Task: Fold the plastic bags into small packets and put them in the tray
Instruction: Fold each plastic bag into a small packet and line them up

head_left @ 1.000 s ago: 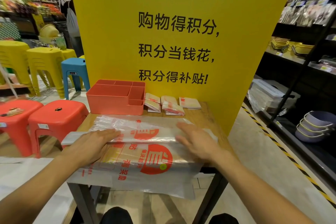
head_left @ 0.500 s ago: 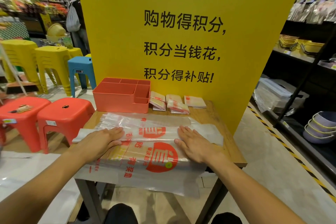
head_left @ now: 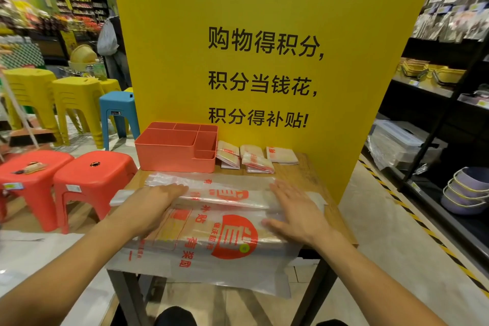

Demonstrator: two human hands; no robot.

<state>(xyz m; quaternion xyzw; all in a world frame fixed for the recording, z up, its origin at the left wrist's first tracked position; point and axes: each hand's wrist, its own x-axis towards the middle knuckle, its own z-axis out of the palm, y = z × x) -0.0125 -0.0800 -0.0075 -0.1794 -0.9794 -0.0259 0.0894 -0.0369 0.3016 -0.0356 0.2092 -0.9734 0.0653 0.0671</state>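
Right hand (head_left: 296,209) has slid a touch outward along the fold since the frame 0.5 s ago, while the left hand (head_left: 156,206) has barely shifted. Both hands lie flat now, fingers straight, palms pressing the plastic bag (head_left: 211,249) onto the wooden table (head_left: 307,174). That bag, clear with red print, is spread right across the tabletop, its far strip folded over and its near edge hanging off the front.

Up at the back-left sits the coral tray (head_left: 172,159), 1 large compartment and several smaller ones, only its own walls showing inside. Just to its right, 3 small piles of folded packets (head_left: 256,161) lie on the table against the yellow board (head_left: 264,8).

Over on the right-hand shelves there is a clear lidded box (head_left: 397,140), and stacked lavender basins (head_left: 468,193) sit below.
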